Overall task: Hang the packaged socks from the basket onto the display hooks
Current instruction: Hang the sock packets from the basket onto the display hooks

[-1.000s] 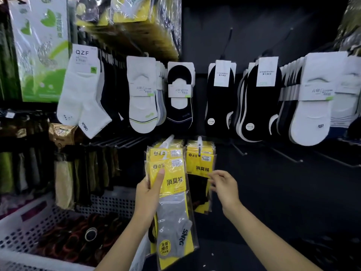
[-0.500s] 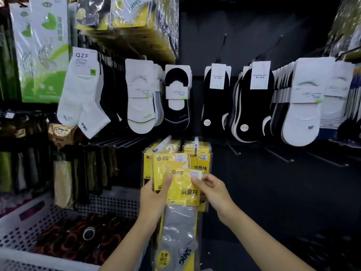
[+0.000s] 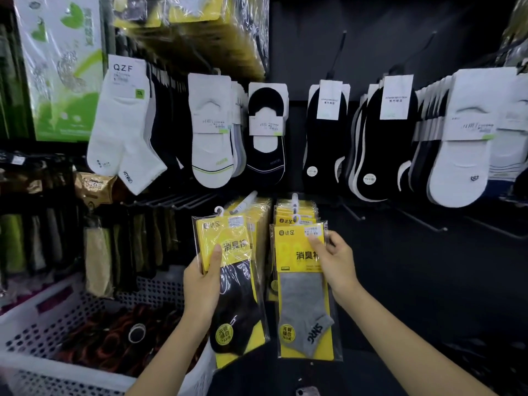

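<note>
Counts for you:
- Two hands: left hand (image 3: 200,284), right hand (image 3: 337,261).
- Two held packs, one each: black-sock pack (image 3: 237,304) in your left fingers, grey-sock pack (image 3: 303,307) in your right.
- Two hung stacks at 12 o'clock: left yellow stack (image 3: 257,210), right yellow stack (image 3: 297,212). Packs per stack can't be counted.
- One basket (image 3: 34,330) at 8 o'clock.
- Seven sock bunches (image 3: 265,135) in the row above.
- Two upper hooks (image 3: 340,52) at 1 o'clock.

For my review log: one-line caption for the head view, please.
Left hand holds a black-sock pack, right hand a grey-sock pack at the display hooks.
</note>
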`<state>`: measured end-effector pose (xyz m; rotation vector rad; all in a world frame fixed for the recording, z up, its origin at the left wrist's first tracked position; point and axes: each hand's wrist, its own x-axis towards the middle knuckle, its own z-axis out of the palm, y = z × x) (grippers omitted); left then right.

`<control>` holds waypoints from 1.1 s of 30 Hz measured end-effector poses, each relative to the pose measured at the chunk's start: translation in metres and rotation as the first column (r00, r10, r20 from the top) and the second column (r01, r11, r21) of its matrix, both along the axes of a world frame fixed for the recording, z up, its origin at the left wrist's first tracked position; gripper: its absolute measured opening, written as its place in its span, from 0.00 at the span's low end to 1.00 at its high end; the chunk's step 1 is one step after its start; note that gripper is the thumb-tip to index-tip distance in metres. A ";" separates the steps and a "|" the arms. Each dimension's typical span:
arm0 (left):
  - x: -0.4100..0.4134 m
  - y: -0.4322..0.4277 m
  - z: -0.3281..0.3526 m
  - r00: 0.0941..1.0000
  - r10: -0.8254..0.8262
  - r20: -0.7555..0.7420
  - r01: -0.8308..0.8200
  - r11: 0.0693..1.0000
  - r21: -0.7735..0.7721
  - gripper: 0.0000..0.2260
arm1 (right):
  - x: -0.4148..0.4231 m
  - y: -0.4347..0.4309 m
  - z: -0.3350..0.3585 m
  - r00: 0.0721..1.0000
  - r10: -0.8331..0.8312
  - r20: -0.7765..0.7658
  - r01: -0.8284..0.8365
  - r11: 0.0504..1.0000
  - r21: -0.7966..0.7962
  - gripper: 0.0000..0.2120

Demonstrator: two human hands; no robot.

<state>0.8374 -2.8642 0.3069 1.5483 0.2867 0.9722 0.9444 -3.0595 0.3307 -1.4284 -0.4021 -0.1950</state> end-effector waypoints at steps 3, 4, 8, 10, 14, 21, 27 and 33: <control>0.001 0.003 0.001 1.000 0.007 0.014 -0.007 1.000 0.016 0.13 | 0.014 0.010 -0.004 0.999 -0.030 -0.046 0.028 0.999 -0.027 0.04; 0.001 0.004 0.001 1.000 0.001 0.020 -0.002 1.000 0.023 0.11 | 0.020 0.013 -0.006 0.996 -0.063 -0.065 0.061 0.997 -0.042 0.05; 0.003 0.006 0.000 0.999 -0.032 0.021 0.031 0.999 0.041 0.15 | 0.039 0.018 -0.012 0.954 -0.240 -0.182 0.227 0.970 -0.088 0.11; 0.003 0.006 0.000 0.998 -0.053 0.019 0.052 0.998 0.041 0.17 | 0.045 0.017 -0.015 0.919 -0.315 -0.238 0.291 0.948 -0.131 0.12; 0.004 0.002 -0.001 0.995 -0.099 0.007 0.098 0.995 0.031 0.12 | 0.046 0.008 -0.028 0.850 -0.411 -0.330 0.375 0.911 -0.171 0.11; 0.008 -0.026 -0.001 0.979 -0.204 -0.002 0.204 0.979 0.012 0.13 | -0.006 0.002 -0.016 0.970 0.019 -0.241 -0.030 0.999 -0.042 0.12; 0.016 -0.064 0.001 0.919 -0.394 -0.008 0.394 0.919 0.034 0.09 | -0.043 0.000 -0.009 0.969 0.230 -0.093 -0.233 0.972 -0.026 0.07; 0.023 -0.072 -0.011 0.918 -0.390 -0.070 0.392 0.920 0.021 0.17 | -0.032 -0.014 -0.011 0.990 0.057 -0.129 -0.054 0.998 0.031 0.04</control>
